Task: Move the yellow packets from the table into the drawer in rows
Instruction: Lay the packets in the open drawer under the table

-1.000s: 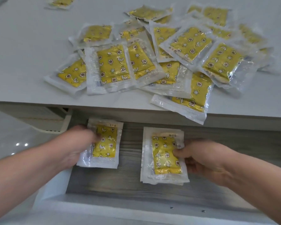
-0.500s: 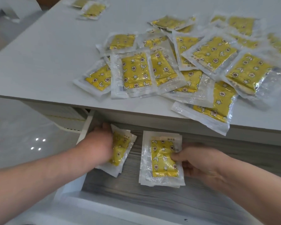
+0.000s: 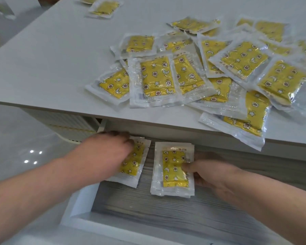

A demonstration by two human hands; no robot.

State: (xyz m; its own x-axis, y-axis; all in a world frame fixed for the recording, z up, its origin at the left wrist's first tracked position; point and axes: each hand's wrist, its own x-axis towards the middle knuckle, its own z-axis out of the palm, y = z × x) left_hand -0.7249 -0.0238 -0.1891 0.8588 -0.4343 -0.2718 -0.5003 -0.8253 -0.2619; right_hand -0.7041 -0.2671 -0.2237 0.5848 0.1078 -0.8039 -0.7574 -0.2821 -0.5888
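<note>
A loose heap of yellow packets (image 3: 193,73) covers the right side of a pale grey table (image 3: 42,68), one packet (image 3: 237,128) overhanging the front edge above the open drawer (image 3: 148,209). Inside it two small stacks sit side by side: the left hand (image 3: 104,152) lies over the tilted left stack (image 3: 132,167), too blurred for its grip to be told, while the right hand (image 3: 207,172) pinches the right stack (image 3: 173,167) at its right edge, thumb on top

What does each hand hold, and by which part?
Right hand pinches the right packet stack at its right edge, thumb on top. Left hand covers the left packet stack; its grip is hidden.
</note>
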